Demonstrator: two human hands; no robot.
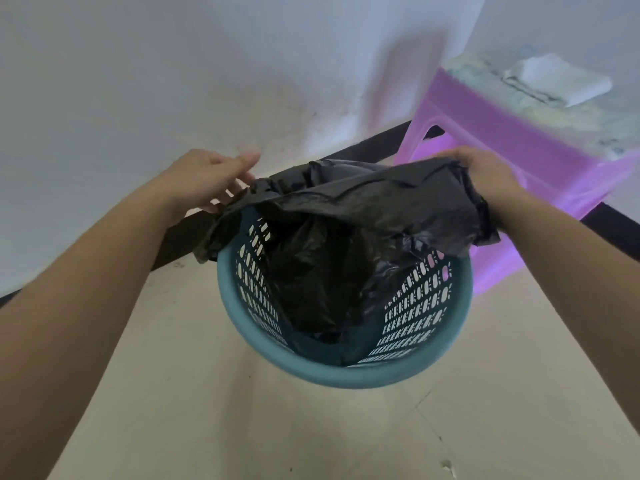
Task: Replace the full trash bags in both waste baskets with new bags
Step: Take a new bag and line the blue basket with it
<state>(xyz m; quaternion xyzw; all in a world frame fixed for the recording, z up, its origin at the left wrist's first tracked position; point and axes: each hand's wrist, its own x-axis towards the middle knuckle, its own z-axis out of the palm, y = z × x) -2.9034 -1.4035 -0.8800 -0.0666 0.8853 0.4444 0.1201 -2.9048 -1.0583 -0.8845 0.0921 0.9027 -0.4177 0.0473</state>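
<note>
A pale, scuffed floor (pixel 173 393) meets a white wall (pixel 173 64) along a dark skirting strip (pixel 374 143). In the corner to the right stands a purple plastic stool (pixel 519 140), blurred, with a folded white bundle (pixel 561 81) lying on its top.

A teal perforated waste basket (pixel 346 375) stands on the floor just in front of the skirting, its right side just beside the stool. A black trash bag (pixel 346 209) hangs down inside it, crumpled, with its mouth drawn across the far half of the rim. The near half of the rim is bare, and the lattice walls show on both sides of the bag.

The right hand (pixel 485 171) is at the far right of the rim. Its grip is narrow, with the fingers curled over the bag's bunched edge and holding it above the rim. The left hand (pixel 204 178) is at the far left. Its grip is wide, with fingers nearly straight and thumb out, and the fingertips are at the bag's edge where it spills over the outside of the rim. It is blurred, and no pinch can be made out.

Bare floor lies in front of the basket and to its left. The wall closes the far side and the stool the right.
</note>
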